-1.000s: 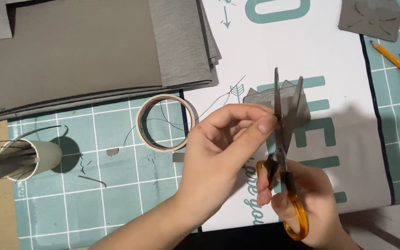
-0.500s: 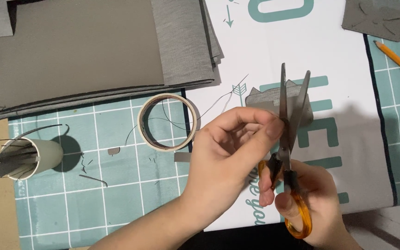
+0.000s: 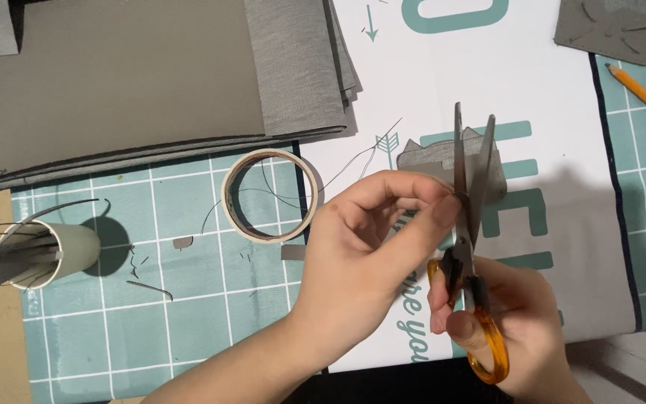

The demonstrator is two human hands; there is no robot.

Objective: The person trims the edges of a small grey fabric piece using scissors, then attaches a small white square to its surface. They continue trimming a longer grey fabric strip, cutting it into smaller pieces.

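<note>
Landmark: the scissors (image 3: 469,224), orange-handled, blades pointing away from you and a little apart.
Right hand: your right hand (image 3: 499,325) is closed through the orange loops, gripping the scissors low on the white printed sheet (image 3: 562,150).
Left hand: your left hand (image 3: 371,247) pinches the grey piece (image 3: 431,155), thumb and fingertips shut on its near edge, just left of the blades.
Grey piece: it sits behind and between the blades, touching them, its far edge jagged.
Doing it well: I judge the cut goes cleanest if you keep your pinch close to the blades without crossing them, hold the piece taut, and turn the piece more than the scissors.
Risk: your left thumb lies right against the blade; keep it behind the cutting edge.
Left of the scissors: a tape roll (image 3: 269,196) lies near your left hand, with loose threads and scraps on the green cutting mat (image 3: 188,314); farther left a paper cup (image 3: 42,254) holds offcuts.
Beyond the scissors: stacked grey sheets (image 3: 151,75) fill the far left; another grey cut-out (image 3: 607,28) and a pencil (image 3: 643,96) lie far right.
Open room: the bare white sheet to the right of the scissors gives the most space to swing.
</note>
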